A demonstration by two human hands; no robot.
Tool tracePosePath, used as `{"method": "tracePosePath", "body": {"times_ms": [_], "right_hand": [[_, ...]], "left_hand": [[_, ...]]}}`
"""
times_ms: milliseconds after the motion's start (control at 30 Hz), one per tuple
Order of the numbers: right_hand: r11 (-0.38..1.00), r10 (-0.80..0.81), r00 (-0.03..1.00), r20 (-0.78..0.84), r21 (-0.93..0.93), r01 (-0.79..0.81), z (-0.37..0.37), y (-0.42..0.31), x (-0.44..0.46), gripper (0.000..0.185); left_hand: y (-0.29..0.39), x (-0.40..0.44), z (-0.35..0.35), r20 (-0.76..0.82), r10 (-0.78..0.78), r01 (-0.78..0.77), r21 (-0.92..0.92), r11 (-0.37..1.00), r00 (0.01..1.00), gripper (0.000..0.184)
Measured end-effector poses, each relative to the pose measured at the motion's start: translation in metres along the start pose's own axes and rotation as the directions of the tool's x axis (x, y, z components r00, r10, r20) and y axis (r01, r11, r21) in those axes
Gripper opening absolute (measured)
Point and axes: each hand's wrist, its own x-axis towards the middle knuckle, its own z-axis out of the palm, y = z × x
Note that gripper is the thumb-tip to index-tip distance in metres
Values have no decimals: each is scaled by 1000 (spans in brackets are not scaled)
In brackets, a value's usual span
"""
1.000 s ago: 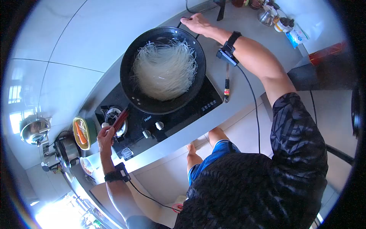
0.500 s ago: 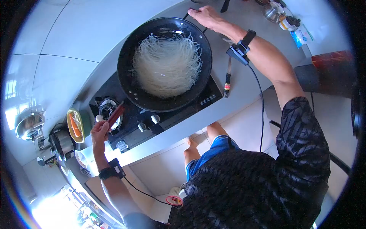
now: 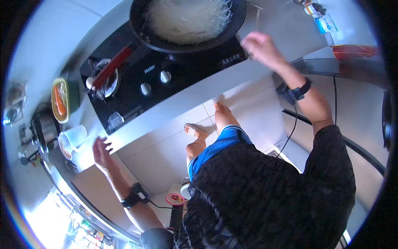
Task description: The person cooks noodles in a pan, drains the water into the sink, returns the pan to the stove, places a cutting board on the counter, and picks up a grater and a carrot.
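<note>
A black wok (image 3: 195, 47) sits on the stove, heaped with pale, thin noodles (image 3: 188, 20). Its reddish-brown handle (image 3: 114, 66) points left over the burner. My left hand (image 3: 102, 153) is open in front of the counter edge, fingers apart, near a clear plastic cup (image 3: 74, 141). Right of the wok, my right hand (image 3: 262, 49) is over the counter, smeared by motion, with its fingers partly curled. A thin metal tool (image 3: 258, 17) lies beside it; the tool's handle end is hidden at my fingers, so I cannot tell whether I grip it.
The black glass stove (image 3: 128, 87) has two knobs in front. A yellow-green container (image 3: 58, 101) with a carrot stands left of the burner, near a dark pot (image 3: 44, 126). A blue-and-white packet (image 3: 326, 24) lies at the back right. Cables hang from both wrist straps.
My left hand has let go of the wok's red handle and drawn back. My right hand has left the wok's far handle and come down beside the tool. The view has shifted too.
</note>
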Motion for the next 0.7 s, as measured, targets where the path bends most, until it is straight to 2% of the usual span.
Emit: {"method": "tracePosePath", "body": {"times_ms": [33,100,167,233,267,300,333,367,400,433,500,567,600,633,700], "right_hand": [[999,-15,992,127,-34,20,31,-27,-13,22],[996,-26,931,363,-67,54,89,-77,-29,25],[979,-133,942,309,-108,174,154,-102,-20,28],[911,-14,933,360,-381,161,209,-123,7,35],[849,14,928,373,-495,186,232,-127,14,43],[863,269,836,478,-504,10,232,-173,11,45],[841,306,807,506,-541,20,247,-166,22,44],[813,343,779,525,-581,34,266,-154,32,43],[792,390,769,507,-611,1,276,-158,35,40],[770,434,757,489,-637,-30,287,-166,36,37],[764,467,768,438,-638,-100,292,-162,40,30],[614,500,809,309,-786,-79,305,-173,35,24],[608,340,877,338,-791,70,308,-169,33,23],[569,185,913,365,-797,203,306,-177,25,24],[518,266,759,594,-753,407,285,-201,27,26]], "left_hand": [[-18,-33,-10,-27,-85,87,60,994,996,33],[-52,-98,-35,53,-238,233,87,969,970,29],[-102,-158,-69,89,-418,413,68,908,904,29],[-139,-215,-98,49,-600,600,18,800,798,28],[-158,-246,-113,16,-655,652,74,754,756,28],[-183,-277,-134,21,-695,695,-10,719,719,27],[-195,-307,-143,-6,-741,739,-62,671,672,26],[-213,-339,-158,-3,-757,741,-203,640,653,25],[-204,-359,-164,-110,-818,794,-198,575,565,26],[-214,-384,-180,-118,-869,845,-205,495,481,22],[-241,-443,-187,-107,-914,820,-409,399,392,21],[-238,-473,-184,-105,-949,754,-584,300,297,15],[-243,-487,-185,20,-934,717,-646,261,358,12],[-243,-497,-180,29,-937,686,-689,234,348,12],[-236,-514,-149,59,-938,658,-727,194,342,9]]}}
